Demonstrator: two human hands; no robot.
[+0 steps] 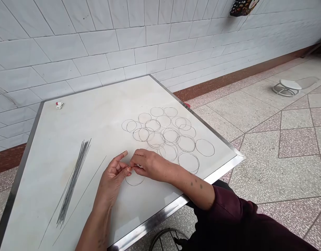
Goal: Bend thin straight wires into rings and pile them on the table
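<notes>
A thin wire ring (pixel 134 185) hangs from the fingertips of both my hands, its lower curve showing below them. My left hand (pixel 114 174) pinches it between thumb and finger, with another finger raised. Close beside it, my right hand (pixel 147 163) grips the wire from the right, fingers bent together. Many overlapping wire rings (pixel 186 143) lie on the white table (pixel 97 108) beyond and to the right of my hands. On the left is a bundle of straight grey wires (pixel 74 183), with one loose wire (pixel 88 184) between it and my left hand.
Small white and red items (pixel 59 105) sit near the table's far left corner. A white tiled wall (pixel 92 43) stands behind the table. A low stool (pixel 286 88) is on the floor at right, and a round metal frame (pixel 168 240) shows below the near edge.
</notes>
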